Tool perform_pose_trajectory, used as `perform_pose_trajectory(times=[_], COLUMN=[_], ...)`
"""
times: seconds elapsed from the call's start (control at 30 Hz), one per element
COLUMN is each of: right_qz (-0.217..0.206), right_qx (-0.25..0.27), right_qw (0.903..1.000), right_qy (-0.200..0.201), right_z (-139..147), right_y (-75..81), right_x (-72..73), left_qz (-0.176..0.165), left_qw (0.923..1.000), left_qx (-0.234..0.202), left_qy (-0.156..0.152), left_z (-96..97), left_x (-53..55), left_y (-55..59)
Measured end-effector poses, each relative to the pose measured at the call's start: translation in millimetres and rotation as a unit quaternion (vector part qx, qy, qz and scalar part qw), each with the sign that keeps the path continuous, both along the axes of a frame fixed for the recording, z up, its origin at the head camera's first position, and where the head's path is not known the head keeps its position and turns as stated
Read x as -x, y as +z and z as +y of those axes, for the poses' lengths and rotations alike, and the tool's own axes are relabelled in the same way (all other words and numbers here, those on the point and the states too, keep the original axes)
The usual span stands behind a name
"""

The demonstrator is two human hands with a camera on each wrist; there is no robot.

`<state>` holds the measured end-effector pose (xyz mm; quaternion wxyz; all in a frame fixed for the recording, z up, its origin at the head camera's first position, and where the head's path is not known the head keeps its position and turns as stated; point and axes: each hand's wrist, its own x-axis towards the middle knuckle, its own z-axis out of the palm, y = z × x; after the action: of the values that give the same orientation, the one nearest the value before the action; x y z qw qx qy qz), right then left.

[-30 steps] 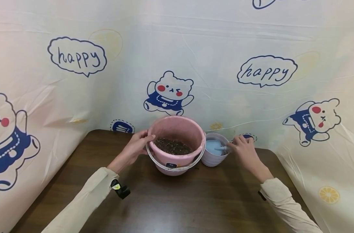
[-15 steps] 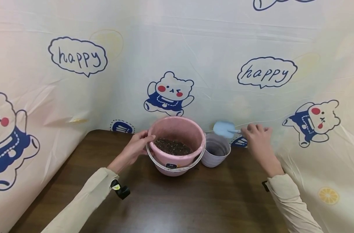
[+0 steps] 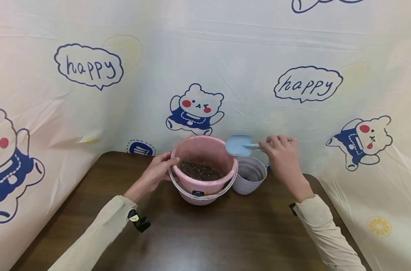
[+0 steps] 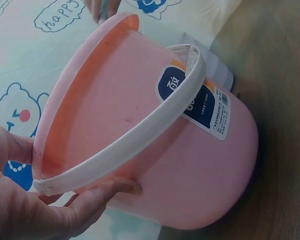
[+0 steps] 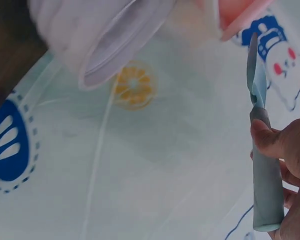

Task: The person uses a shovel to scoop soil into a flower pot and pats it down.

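A pink bucket (image 3: 200,186) with dark soil (image 3: 199,171) in its bottom stands on the table. My left hand (image 3: 158,167) grips its left rim, the thumb over the edge and fingers against the outer wall, as the left wrist view shows. The bucket's white handle (image 4: 125,150) hangs down across the front. In my right hand (image 3: 282,160) is a light blue garden trowel (image 3: 239,145), held by its grey-blue grip (image 5: 266,185). The trowel blade overlaps the bucket's right rim in the head view. Just below it, a pale ribbed flower pot (image 3: 248,184) stands beside the bucket.
The brown wooden table (image 3: 205,237) extends in front of the bucket and pot. A printed curtain (image 3: 252,45) with bears and lettering rises close behind them and along both sides. A black strap device (image 3: 139,221) sits on my left wrist.
My right hand has lifted the trowel out of the flower pot, then moved it left to the bucket's right rim. My left hand and the bucket stay put.
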<state>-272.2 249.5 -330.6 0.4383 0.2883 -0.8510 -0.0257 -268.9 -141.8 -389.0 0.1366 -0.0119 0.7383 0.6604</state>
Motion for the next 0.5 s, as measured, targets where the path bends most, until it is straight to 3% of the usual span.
perform_pose_trajectory(times=[0.2,0.5], right_qz=[-0.024,-0.064], right_qx=[-0.058,-0.140], right_qw=[0.9980,0.9869], right_qy=[-0.003,-0.049], right_z=[-30,-65], right_y=[2.4,-11.6], right_x=[1.6,11.0], left_qz=[0.002,0.004], left_qw=[1.0000,0.9998], left_qx=[-0.005,-0.006], left_qy=[-0.004,-0.017], left_z=[0.3,4.1], left_x=[0.8,1.2], left_y=[-0.1,-1.3])
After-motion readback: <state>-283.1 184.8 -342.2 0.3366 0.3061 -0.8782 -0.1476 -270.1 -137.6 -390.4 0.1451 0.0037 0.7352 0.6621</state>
